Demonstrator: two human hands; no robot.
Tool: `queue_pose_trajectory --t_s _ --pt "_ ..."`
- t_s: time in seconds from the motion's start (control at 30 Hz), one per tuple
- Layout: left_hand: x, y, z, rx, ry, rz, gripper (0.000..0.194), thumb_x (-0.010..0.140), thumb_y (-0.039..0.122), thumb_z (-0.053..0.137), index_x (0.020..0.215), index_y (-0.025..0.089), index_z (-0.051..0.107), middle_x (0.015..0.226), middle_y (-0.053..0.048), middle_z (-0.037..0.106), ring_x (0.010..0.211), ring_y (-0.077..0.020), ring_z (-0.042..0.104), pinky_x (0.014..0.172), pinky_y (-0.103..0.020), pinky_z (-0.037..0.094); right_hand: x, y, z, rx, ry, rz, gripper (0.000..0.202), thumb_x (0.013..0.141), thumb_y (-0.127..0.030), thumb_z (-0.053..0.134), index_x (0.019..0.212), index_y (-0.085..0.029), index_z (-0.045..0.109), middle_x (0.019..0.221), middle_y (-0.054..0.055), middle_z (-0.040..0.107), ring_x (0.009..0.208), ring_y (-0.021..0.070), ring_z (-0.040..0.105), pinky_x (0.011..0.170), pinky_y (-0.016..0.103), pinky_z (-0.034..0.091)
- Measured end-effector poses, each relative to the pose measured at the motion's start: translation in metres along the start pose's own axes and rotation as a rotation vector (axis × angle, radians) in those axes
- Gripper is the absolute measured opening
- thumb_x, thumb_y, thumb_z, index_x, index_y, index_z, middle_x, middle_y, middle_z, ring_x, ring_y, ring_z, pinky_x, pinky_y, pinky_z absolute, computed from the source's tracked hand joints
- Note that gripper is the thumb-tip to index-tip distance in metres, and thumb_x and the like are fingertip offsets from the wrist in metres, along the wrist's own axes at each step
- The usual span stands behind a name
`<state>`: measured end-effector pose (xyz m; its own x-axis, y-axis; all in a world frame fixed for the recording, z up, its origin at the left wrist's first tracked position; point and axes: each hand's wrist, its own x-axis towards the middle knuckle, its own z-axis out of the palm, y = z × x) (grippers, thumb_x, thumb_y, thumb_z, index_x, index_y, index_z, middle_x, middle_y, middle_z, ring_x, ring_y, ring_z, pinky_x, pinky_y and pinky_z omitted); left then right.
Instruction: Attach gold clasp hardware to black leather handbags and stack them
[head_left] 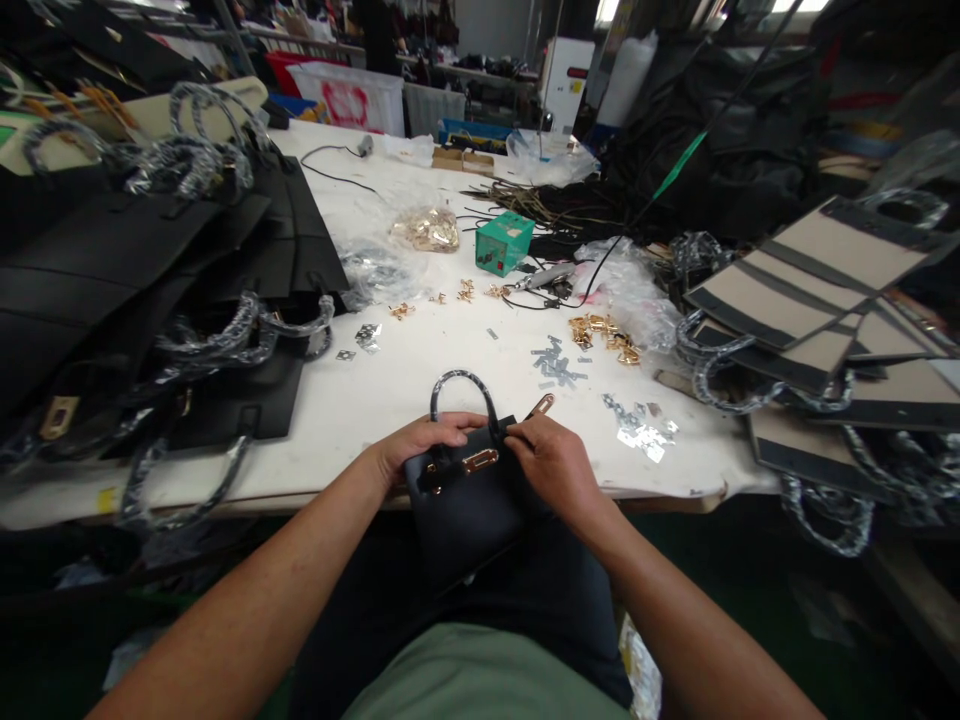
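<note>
Left hand (424, 440): you grip the black bag (466, 515)
Right hand (553, 455): you pinch its upper corner
Handle (463, 375): upright between your hands

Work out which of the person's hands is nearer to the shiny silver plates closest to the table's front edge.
Right. The right hand, at the upper right of the black bag, is left of the silver plates. The left hand, at the bag's upper left, is farther left.

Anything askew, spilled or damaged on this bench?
Minor: one small metal plate lies alone, apart from the scattered heap of grey plates on the white table, as if strayed. No damage visible on the black bag, though the right hand hides part of it.
</note>
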<state>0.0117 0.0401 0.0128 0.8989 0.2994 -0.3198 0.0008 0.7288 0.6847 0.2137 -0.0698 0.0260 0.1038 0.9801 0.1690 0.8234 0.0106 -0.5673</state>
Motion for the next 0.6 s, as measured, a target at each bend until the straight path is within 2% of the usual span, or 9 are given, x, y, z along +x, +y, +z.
queue_pose_trajectory --t_s 0.17,0.3,0.6 --pt "0.000 -0.001 -0.002 0.004 -0.021 0.006 0.053 0.076 0.017 0.062 0.128 0.009 0.058 0.117 -0.016 0.069 0.100 -0.0243 0.067 0.091 -0.033 0.050 -0.002 0.006 -0.004 0.176 0.011 0.096 0.012 0.085 -0.024 0.065 0.093 -0.024 0.073 0.083 0.001 0.070 0.077 0.0164 0.064 0.072 0.027 0.047" --pt "0.000 -0.003 -0.006 -0.009 -0.051 0.013 0.056 0.074 0.016 0.063 0.130 0.011 0.057 0.120 -0.016 0.067 0.104 -0.0257 0.066 0.093 -0.034 0.049 -0.001 0.006 -0.011 0.245 -0.042 0.156 0.012 0.082 -0.024 0.065 0.091 -0.023 0.072 0.078 -0.001 0.068 0.069 0.0141 0.062 0.067 0.025 0.047" --pt "-0.001 -0.002 -0.007 0.009 -0.090 0.017 0.057 0.074 0.019 0.065 0.130 0.012 0.057 0.123 -0.015 0.066 0.106 -0.0262 0.065 0.092 -0.035 0.048 0.014 -0.004 -0.021 -0.082 -0.181 0.047 0.013 0.080 -0.026 0.063 0.091 -0.029 0.070 0.075 -0.005 0.064 0.070 0.0130 0.056 0.066 0.025 0.038"
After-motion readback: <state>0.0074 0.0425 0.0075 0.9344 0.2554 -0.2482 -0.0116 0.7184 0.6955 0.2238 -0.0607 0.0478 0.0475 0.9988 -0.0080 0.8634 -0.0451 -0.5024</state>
